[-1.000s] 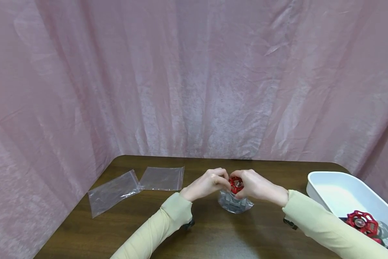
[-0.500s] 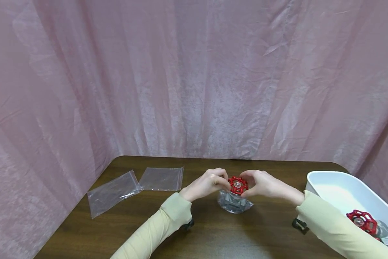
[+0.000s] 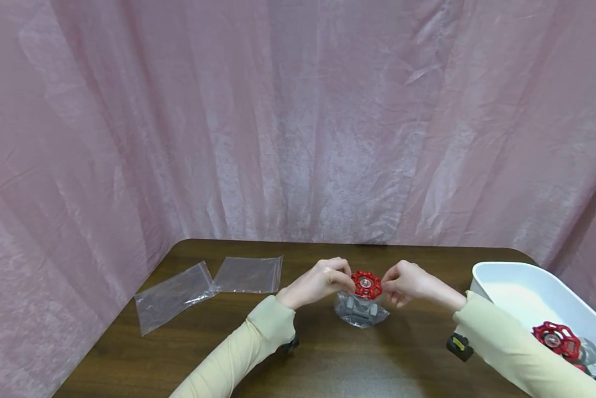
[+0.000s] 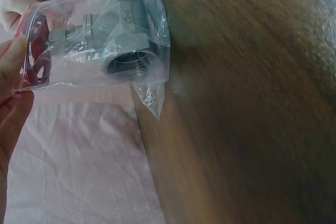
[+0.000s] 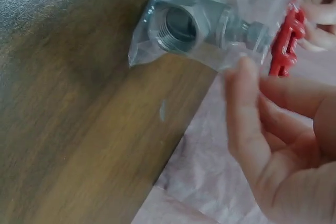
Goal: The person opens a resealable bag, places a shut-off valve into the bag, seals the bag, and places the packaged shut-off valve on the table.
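A metal gate valve (image 4: 123,32) sits in a clear plastic bag (image 5: 139,51). Its red handwheel (image 3: 366,284) is on top, at the bag's mouth, in the head view. My left hand (image 3: 322,281) pinches the bag's rim beside the handwheel, thumb against fingers. On the other side my right hand (image 3: 412,283) has thumb and index finger brought together at the bag's edge, with the other fingers curled loosely. In the right wrist view that fingertip contact is blurred. The valve's threaded opening (image 5: 179,27) shows through the plastic.
Two flat clear zip bags (image 3: 175,296) (image 3: 250,275) lie on the left of the brown table (image 3: 327,365). A white tub (image 3: 506,293) stands on the right, with another red-wheeled valve (image 3: 556,340) in it. A pink curtain (image 3: 298,121) hangs behind.
My right hand has drawn back from over the handwheel to the right, opened, then brought its fingertips together at the bag's edge. The left hand has stayed in place.
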`<action>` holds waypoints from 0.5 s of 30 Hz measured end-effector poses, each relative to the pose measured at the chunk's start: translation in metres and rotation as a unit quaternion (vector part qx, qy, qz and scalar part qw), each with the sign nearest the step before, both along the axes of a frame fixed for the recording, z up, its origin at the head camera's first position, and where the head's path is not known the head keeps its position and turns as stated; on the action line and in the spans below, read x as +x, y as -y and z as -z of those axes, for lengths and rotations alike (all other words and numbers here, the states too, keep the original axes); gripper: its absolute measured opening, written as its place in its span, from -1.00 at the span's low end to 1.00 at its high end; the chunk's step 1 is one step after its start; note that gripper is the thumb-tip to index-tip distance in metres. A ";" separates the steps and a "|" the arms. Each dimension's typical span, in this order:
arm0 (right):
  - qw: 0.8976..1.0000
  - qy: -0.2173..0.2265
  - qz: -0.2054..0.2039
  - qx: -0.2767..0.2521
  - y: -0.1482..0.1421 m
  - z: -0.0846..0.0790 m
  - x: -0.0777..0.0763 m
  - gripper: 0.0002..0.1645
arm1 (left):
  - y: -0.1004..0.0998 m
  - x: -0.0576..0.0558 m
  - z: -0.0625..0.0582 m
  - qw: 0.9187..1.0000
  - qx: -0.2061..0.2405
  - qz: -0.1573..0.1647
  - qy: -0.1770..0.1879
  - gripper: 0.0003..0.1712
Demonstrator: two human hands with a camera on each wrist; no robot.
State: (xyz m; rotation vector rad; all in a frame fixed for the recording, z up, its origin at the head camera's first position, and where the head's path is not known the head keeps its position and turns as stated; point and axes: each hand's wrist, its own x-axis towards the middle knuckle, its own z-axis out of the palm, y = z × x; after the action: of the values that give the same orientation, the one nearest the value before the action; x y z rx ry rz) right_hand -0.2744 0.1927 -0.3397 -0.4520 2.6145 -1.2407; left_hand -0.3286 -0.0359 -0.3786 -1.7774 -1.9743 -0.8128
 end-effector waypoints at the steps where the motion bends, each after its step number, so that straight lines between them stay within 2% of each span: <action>1: 1.000 -0.010 0.021 0.009 0.002 0.001 0.000 -0.85 | 0.000 0.000 0.000 1.000 0.002 0.000 0.002 -0.93; 3: 0.998 -0.033 0.055 0.019 0.006 0.002 0.001 -0.82 | 0.000 -0.001 0.000 1.000 0.008 0.001 0.009 -0.92; 6: 0.994 -0.065 0.082 0.023 0.010 0.003 0.003 -0.80 | 0.001 -0.002 0.002 0.999 0.018 0.001 0.030 -0.89; 10: 0.991 -0.095 0.091 0.021 0.012 0.002 0.004 -0.80 | 0.001 -0.003 0.003 0.998 0.028 -0.001 0.050 -0.85; 15: 0.991 -0.098 0.095 0.013 0.014 -0.006 0.003 -0.82 | -0.001 -0.003 -0.002 0.998 0.040 0.002 0.055 -0.83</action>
State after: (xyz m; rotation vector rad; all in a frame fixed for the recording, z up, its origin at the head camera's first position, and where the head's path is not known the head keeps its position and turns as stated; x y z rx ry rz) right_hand -0.2712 0.1789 -0.3340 -0.3408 2.8946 -1.2755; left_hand -0.3318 -0.0348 -0.3766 -1.7262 -1.9781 -0.9961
